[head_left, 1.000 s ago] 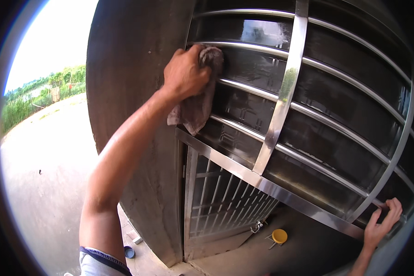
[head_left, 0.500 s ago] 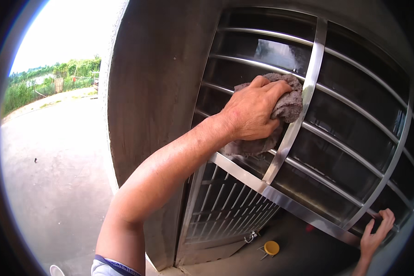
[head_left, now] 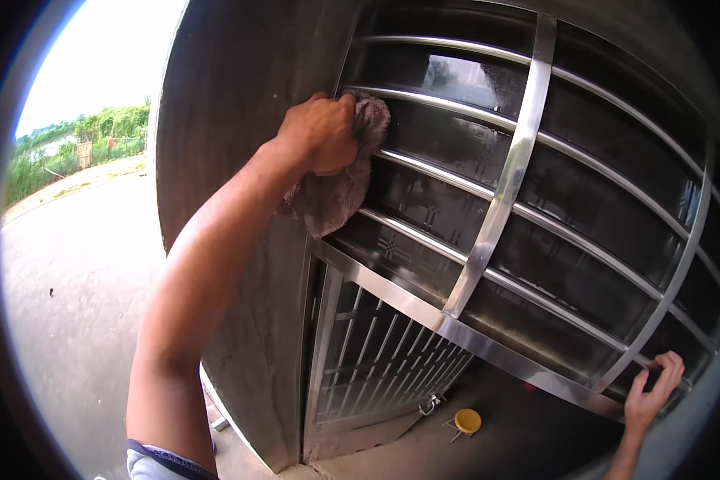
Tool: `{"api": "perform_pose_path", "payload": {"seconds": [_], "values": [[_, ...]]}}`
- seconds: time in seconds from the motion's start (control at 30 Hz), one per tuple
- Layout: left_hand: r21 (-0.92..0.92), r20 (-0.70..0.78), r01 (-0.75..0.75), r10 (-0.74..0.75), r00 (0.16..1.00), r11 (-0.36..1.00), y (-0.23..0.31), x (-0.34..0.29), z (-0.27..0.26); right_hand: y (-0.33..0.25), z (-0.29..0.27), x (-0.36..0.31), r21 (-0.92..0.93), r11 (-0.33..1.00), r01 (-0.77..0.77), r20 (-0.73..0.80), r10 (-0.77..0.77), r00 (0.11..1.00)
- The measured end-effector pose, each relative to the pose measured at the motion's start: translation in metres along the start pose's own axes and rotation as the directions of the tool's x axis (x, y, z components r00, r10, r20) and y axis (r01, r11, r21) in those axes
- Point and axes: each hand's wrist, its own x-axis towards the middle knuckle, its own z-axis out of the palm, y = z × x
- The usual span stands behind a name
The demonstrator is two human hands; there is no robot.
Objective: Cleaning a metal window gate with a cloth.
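Note:
My left hand (head_left: 322, 132) is closed on a greyish-brown cloth (head_left: 340, 192), bunched under the fingers with its lower part hanging down. It presses the cloth where the left ends of the metal bars (head_left: 436, 174) meet the dark wall. Those bars run across dark glass panes (head_left: 448, 140) inside a shiny steel frame (head_left: 508, 176). Far off at the lower right, my right hand (head_left: 654, 390) has its fingers hooked over a bar of the same grille, near the bottom rail.
Below the grille is a barred metal door (head_left: 376, 352) with a latch (head_left: 430, 404). A yellow-topped stool (head_left: 467, 421) stands on the floor past it. To the left, the concrete wall edge (head_left: 216, 144) borders bright open ground (head_left: 72, 280) and green bushes (head_left: 120, 128).
My left hand has moved the cloth leftward along the bars, from the upright strip to the wall side. The view has shifted slightly. My right hand keeps its place on the grille.

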Motion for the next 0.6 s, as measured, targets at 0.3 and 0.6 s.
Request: {"api": "perform_pose_path", "payload": {"seconds": [0.3,0.6], "values": [[-0.572,-0.116,-0.251,0.226,0.967,0.781,0.026,-0.026,-0.006,0.004,0.007,-0.006,0.0,1.0,-0.018,-0.058,0.018,0.998],[-0.561,-0.376,-0.482,0.311,0.873,0.673,0.109,-0.062,-0.002,0.008,0.006,-0.007,-0.024,0.999,0.023,-0.061,-0.024,0.998]]}}
